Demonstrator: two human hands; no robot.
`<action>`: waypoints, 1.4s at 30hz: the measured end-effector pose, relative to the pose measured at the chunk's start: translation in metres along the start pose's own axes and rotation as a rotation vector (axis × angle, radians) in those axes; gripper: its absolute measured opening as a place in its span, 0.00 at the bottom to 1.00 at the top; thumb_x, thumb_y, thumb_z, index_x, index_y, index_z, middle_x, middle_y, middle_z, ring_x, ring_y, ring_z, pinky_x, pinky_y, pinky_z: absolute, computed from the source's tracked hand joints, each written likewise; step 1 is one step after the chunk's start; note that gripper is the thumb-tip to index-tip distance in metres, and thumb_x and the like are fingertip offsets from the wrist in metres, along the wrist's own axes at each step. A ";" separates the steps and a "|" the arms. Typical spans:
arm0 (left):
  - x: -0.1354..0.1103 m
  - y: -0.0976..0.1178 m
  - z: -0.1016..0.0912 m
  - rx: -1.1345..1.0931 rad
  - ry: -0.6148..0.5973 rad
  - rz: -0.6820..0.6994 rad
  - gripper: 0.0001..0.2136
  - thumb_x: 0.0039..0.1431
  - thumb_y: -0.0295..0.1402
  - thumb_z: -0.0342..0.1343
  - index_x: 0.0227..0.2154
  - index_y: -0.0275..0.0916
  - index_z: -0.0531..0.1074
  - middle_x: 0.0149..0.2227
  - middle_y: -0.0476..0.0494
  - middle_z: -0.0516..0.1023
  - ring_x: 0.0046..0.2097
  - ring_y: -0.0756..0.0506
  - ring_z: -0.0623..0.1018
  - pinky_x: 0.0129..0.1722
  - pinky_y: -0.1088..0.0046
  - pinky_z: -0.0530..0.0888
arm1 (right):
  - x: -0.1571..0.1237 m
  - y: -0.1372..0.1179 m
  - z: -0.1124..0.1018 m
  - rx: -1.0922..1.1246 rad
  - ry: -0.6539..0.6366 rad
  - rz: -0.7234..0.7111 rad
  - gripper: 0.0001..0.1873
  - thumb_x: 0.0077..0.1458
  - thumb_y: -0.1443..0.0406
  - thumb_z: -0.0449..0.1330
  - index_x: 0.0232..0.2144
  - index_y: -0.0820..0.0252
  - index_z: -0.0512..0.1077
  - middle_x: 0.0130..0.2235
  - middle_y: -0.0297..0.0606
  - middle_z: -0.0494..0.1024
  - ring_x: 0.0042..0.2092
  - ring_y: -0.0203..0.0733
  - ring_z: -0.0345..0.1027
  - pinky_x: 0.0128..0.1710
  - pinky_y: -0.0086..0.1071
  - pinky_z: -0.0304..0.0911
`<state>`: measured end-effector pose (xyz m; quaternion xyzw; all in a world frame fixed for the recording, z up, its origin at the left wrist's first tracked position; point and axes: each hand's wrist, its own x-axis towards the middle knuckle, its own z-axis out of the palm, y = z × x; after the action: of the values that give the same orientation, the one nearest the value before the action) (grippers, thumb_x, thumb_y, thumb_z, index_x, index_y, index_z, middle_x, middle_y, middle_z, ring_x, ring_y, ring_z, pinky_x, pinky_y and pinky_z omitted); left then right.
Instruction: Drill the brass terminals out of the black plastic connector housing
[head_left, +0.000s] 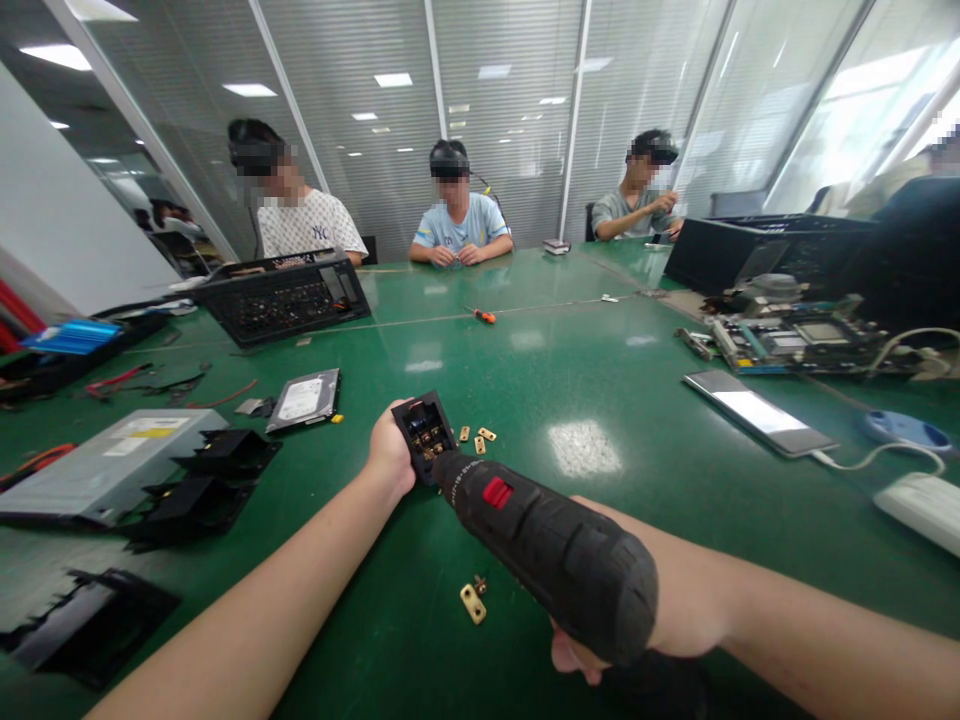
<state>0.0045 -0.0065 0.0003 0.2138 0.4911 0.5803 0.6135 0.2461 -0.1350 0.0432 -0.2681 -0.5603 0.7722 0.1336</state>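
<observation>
Two hands work at one spot on the green desk point(600, 400). The left hand point(390, 455) clamps a small black terminal block point(424, 435), fingers closed around its near side, open face tilted toward the camera. The right hand point(600, 640) wraps tight around a black electric screwdriver point(547, 545); its long axis runs from lower right up-left, nose meeting the block's brass contacts. Loose brass tabs point(480, 437) lie just beyond, another brass tab point(472, 603) under the tool.
</observation>
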 end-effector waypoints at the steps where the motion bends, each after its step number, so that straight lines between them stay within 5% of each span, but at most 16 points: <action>1: 0.000 0.000 0.000 0.002 -0.004 -0.005 0.08 0.55 0.36 0.50 0.27 0.39 0.70 0.21 0.44 0.74 0.23 0.41 0.76 0.25 0.61 0.77 | 0.001 0.002 0.000 -0.003 -0.004 -0.010 0.25 0.38 0.68 0.80 0.40 0.66 0.78 0.28 0.32 0.78 0.27 0.33 0.72 0.25 0.22 0.71; 5: 0.000 0.001 -0.001 0.000 -0.017 -0.020 0.08 0.55 0.37 0.50 0.27 0.39 0.70 0.21 0.44 0.74 0.23 0.41 0.76 0.25 0.61 0.77 | 0.003 0.005 -0.001 0.028 -0.028 0.010 0.25 0.37 0.70 0.80 0.39 0.65 0.76 0.28 0.31 0.77 0.27 0.32 0.72 0.25 0.22 0.71; 11: 0.000 0.000 0.000 0.000 -0.014 -0.002 0.08 0.55 0.37 0.50 0.26 0.40 0.69 0.21 0.45 0.73 0.22 0.41 0.76 0.25 0.61 0.77 | 0.003 0.006 0.000 -0.039 0.012 -0.036 0.21 0.36 0.66 0.80 0.24 0.64 0.70 0.22 0.29 0.75 0.26 0.32 0.72 0.24 0.21 0.67; 17: 0.000 0.001 0.000 0.006 0.000 -0.013 0.08 0.54 0.37 0.50 0.27 0.40 0.70 0.20 0.45 0.73 0.22 0.40 0.76 0.23 0.61 0.76 | 0.005 0.011 0.001 -0.068 0.047 -0.051 0.23 0.33 0.62 0.81 0.25 0.64 0.72 0.23 0.29 0.76 0.25 0.33 0.71 0.24 0.23 0.67; 23: -0.002 0.002 0.002 0.022 -0.004 -0.015 0.09 0.55 0.37 0.49 0.26 0.40 0.69 0.20 0.43 0.74 0.22 0.40 0.76 0.24 0.60 0.76 | 0.004 0.010 -0.004 -0.112 0.011 -0.060 0.31 0.32 0.62 0.82 0.40 0.66 0.77 0.27 0.30 0.78 0.28 0.34 0.73 0.27 0.24 0.68; 33: -0.004 0.003 0.002 0.026 -0.022 -0.042 0.10 0.56 0.37 0.48 0.26 0.39 0.70 0.21 0.41 0.75 0.23 0.38 0.77 0.23 0.60 0.77 | 0.001 0.006 -0.003 -0.058 -0.010 0.027 0.34 0.37 0.64 0.81 0.48 0.66 0.77 0.27 0.31 0.77 0.29 0.35 0.74 0.28 0.24 0.70; 42: -0.002 0.002 -0.001 0.025 -0.005 -0.020 0.08 0.56 0.36 0.49 0.26 0.39 0.70 0.20 0.44 0.74 0.22 0.41 0.77 0.24 0.62 0.77 | 0.004 0.006 0.001 -0.075 -0.019 -0.112 0.27 0.38 0.63 0.81 0.40 0.68 0.79 0.25 0.30 0.77 0.27 0.32 0.71 0.27 0.22 0.66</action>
<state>0.0030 -0.0075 0.0027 0.2181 0.4990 0.5673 0.6177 0.2426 -0.1355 0.0365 -0.2341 -0.6043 0.7444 0.1610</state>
